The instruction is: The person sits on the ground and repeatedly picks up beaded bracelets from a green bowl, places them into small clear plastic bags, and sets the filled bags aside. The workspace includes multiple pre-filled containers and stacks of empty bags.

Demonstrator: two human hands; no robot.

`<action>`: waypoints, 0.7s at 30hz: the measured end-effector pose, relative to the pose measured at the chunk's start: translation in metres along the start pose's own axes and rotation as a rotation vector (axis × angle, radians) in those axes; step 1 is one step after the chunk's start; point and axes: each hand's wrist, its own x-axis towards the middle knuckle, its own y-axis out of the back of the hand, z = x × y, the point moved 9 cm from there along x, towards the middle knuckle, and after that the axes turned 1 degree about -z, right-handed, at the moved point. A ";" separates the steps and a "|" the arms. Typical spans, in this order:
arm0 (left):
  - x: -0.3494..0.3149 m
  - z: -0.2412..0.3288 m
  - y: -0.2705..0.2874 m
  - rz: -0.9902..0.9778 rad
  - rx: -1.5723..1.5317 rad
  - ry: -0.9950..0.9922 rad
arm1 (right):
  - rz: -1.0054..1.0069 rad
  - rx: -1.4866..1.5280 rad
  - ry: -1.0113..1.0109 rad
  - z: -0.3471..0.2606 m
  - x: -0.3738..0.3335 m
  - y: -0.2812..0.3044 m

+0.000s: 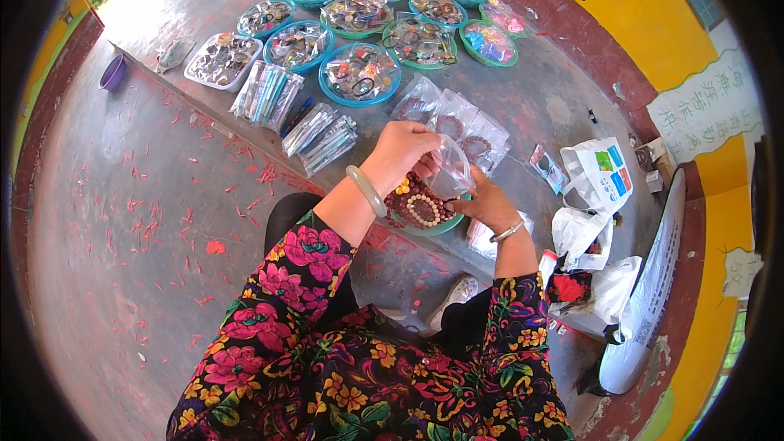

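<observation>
pinching a clear bag (452,170) in the fingers of the left hand (405,149), with the right hand (488,201) at its edge, grip unclear, over a green bowl (449,227) holding a pale bracelet (423,224) just left of the nearer right.

In your grip you have a clear, thin bag (452,170) of glossy, creased plastic. Just below it, the dark red, round-beaded strings (398,210) shine, in a smooth green plastic bowl (447,227). Left of the grip, your pale, rounded bangle (366,190) has a polished, stone-like gloss; right of it, your silver-coloured bangle (508,232) looks like shiny metal. Nearer you, your black, flower-patterned cloth sleeves (304,268) look matt; farther left, the grey, concrete-like floor (155,286) looks matt and scuffed.
</observation>
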 end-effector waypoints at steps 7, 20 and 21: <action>0.008 -0.003 0.006 -0.067 -0.387 0.006 | 0.029 0.515 -0.153 0.032 0.009 -0.017; 0.002 -0.049 -0.035 -0.378 -0.192 0.229 | 0.126 1.122 -0.099 0.018 0.005 0.011; 0.006 -0.055 -0.026 -0.293 -0.171 0.240 | 0.113 1.095 -0.176 0.024 0.004 0.005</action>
